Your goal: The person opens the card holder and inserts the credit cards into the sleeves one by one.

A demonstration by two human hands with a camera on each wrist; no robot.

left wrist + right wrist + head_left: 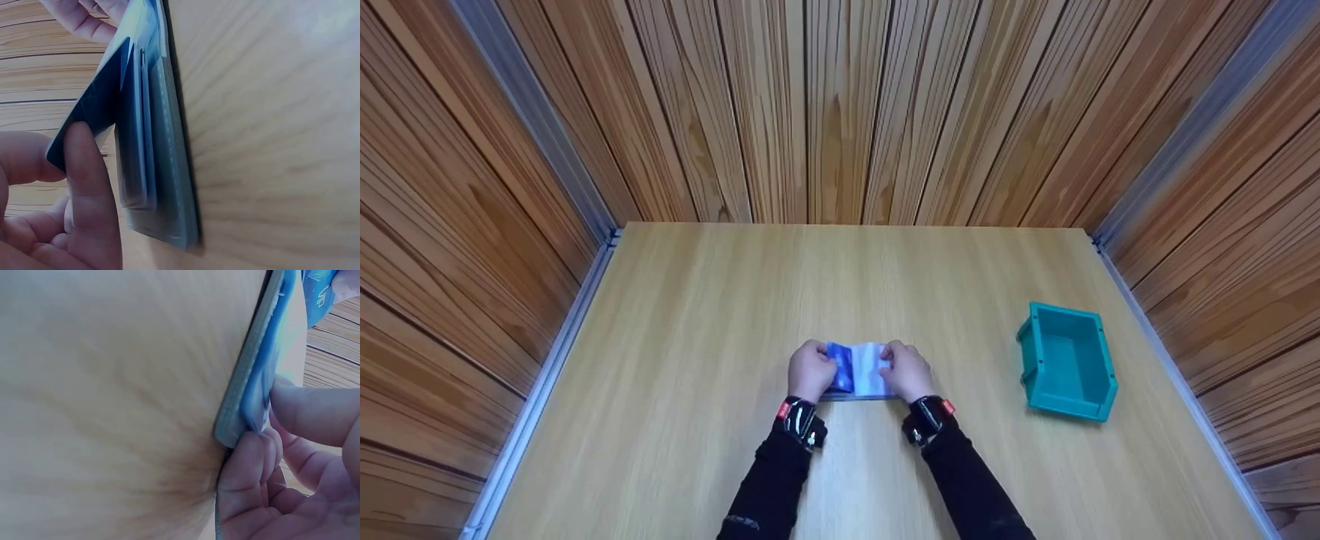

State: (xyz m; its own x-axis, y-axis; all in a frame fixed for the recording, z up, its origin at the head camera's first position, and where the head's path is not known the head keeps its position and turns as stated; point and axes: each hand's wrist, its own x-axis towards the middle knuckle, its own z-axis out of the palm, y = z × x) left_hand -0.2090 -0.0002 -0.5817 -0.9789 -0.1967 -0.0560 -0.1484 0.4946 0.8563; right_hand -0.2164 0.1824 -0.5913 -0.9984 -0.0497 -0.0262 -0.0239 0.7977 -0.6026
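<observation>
An open card holder with clear plastic sleeves lies on the table before both hands. My left hand pinches a blue card between thumb and finger, lifted at a slant from the holder's left side. In the left wrist view, the card tilts away from the stacked sleeves and the stitched cover. The right wrist view shows lettering on the card. My right hand grips the holder's right end, thumb on the sleeve and fingers at the cover's edge.
A teal plastic bin stands on the right of the wooden table. Wood-panelled walls with metal corner rails enclose the back and sides.
</observation>
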